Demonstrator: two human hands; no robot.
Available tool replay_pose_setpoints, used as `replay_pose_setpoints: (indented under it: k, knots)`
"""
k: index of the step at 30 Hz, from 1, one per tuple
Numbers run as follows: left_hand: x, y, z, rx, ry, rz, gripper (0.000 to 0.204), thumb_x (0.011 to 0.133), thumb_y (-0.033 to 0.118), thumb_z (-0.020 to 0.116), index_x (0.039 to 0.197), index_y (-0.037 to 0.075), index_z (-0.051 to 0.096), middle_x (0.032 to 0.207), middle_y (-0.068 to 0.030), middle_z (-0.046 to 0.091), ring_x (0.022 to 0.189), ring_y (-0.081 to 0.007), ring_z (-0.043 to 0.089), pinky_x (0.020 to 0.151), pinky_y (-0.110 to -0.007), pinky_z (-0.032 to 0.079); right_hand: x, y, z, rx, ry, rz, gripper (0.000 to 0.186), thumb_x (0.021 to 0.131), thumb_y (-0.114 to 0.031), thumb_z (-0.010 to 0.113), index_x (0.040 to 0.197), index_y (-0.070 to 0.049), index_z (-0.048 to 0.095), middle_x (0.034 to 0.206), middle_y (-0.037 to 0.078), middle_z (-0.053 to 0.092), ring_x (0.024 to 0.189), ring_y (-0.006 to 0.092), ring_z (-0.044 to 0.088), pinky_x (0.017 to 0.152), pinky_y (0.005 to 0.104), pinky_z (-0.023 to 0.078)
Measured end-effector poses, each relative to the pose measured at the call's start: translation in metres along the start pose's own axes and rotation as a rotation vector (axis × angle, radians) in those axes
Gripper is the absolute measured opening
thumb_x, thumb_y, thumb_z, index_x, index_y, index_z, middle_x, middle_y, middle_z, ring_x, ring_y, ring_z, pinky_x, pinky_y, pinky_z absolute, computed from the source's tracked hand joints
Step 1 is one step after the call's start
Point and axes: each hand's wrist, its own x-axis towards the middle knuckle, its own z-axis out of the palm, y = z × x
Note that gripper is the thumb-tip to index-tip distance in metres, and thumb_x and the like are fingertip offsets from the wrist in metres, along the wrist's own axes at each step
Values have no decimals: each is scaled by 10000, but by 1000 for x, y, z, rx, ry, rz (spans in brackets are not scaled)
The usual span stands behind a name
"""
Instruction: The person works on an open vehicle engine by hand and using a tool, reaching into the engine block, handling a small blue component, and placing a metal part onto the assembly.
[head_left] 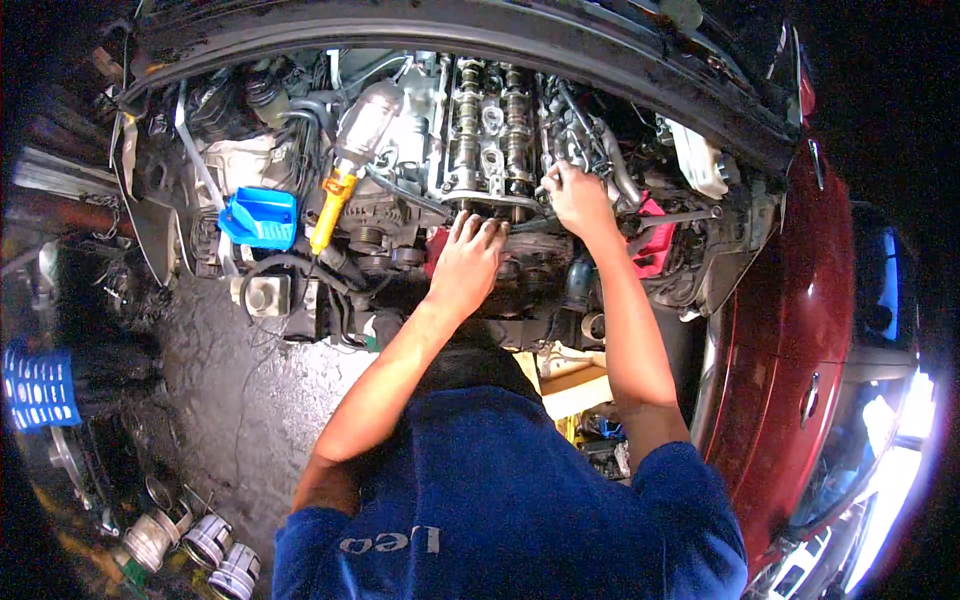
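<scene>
Head camera: nearest is the person's dark blue short-sleeved shirt (500,500), with both bare forearms stretching forward past a tan cardboard box (578,388) low down between them. The left hand (470,262) lies palm down at the near edge of an open silver-grey metal engine head (492,155); its fingers are slightly parted and bent over that edge, and I cannot tell whether the tips hold anything. Slightly farther off, the right hand (580,203) is at the head's near right corner, its fingers drawn close together, perhaps around something small, though that is too unclear to say.

The engine head sits in the middle of the engine bay. Its long axis runs straight away from the person, one end toward the body, the other toward the dark curved panel at the top. Two long lobed metal camshafts (466,120) lie along it, parallel to that axis. No cover sits over them, so the uncovering looks done and the closing up not; what remains at the near end cannot be judged.

Flanking it are a blue plastic tray (262,228) and a yellow-handled work lamp (333,210) on the left, and a pink tray (655,245) on the right. Farthest off, the dark curved panel (450,28) spans the bay.
</scene>
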Motion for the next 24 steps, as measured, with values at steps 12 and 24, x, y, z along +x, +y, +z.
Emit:
replay_pose_setpoints:
  k: [12,24]
  knots:
    - [-5,-5,-2,-153,99,-7,442,852,178,646,1249,-7,586,1204,-144,588,1179,-318,489,1121,-466,311,7,-7,15,-233,-79,-76,318,915,-315,597,862,-3,627,800,252,670,762,430,662,708,504,527]
    - [0,0,3,-134,50,-39,431,879,199,648,1261,10,582,1238,-158,594,1208,-341,489,1123,-463,324,12,22,18,-168,-21,-500,251,955,-291,558,960,-40,573,767,205,664,732,407,659,656,490,531]
